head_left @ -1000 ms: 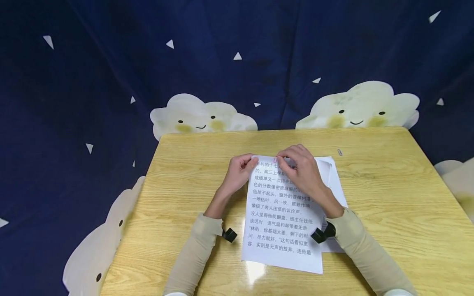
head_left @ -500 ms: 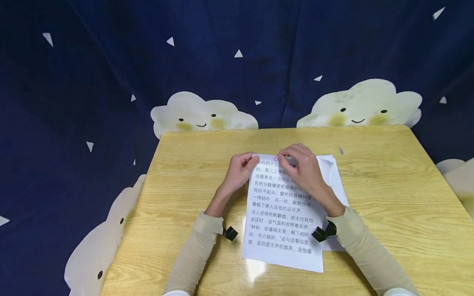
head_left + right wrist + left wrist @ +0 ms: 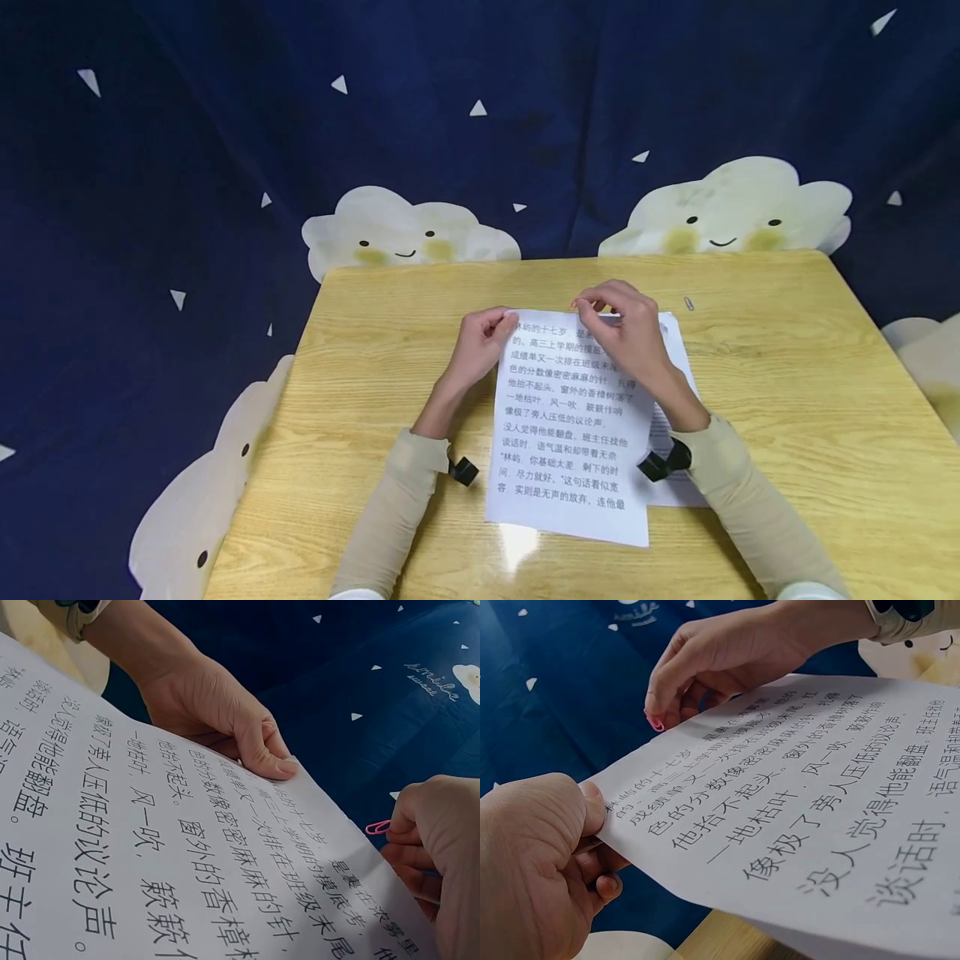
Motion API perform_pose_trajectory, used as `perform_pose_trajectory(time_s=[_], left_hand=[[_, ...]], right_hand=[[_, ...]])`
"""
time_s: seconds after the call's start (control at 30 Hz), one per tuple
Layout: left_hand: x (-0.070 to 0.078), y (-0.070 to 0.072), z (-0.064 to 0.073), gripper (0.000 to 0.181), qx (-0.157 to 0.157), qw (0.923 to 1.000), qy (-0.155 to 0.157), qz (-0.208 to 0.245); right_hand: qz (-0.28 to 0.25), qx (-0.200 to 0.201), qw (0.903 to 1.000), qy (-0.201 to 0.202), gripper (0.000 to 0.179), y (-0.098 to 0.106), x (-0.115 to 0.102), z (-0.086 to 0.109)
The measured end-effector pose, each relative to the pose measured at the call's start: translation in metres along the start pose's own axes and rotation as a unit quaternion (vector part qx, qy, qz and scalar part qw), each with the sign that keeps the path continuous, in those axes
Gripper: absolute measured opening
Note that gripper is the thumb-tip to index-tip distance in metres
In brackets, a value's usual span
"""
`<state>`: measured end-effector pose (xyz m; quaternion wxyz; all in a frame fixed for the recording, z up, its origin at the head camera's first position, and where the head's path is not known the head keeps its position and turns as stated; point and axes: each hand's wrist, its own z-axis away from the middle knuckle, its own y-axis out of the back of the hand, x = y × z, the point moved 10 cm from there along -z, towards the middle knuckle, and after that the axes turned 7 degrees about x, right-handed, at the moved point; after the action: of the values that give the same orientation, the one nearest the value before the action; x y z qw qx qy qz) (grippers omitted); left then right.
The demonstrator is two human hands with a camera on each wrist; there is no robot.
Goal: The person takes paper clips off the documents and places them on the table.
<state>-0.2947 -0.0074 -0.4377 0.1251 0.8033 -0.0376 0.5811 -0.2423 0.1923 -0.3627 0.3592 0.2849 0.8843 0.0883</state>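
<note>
We've got our left hand [image 3: 480, 342] pinching the printed sheet [image 3: 562, 467] by its top-left corner, likely to steady the edge raised off the bench [image 3: 390, 333]. Over on our right hand [image 3: 626, 329], the fingers pinch the pink paperclip [image 3: 655, 723], right at that top edge; whether clip touches paper, we cannot tell.

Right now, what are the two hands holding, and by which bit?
Left hand: the printed paper, by its top left corner. Right hand: the pink paper clip, by one end.
</note>
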Motion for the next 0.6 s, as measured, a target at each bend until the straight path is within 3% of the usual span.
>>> perform_pose_trajectory(time_s=[0.6], left_hand=[[-0.0019,0.0045,-0.0016,0.024,0.009,0.9999,-0.008,0.007]], right_hand=[[0.039,-0.039,0.9984,-0.011,0.005,0.0021,0.0044,-0.0023]])
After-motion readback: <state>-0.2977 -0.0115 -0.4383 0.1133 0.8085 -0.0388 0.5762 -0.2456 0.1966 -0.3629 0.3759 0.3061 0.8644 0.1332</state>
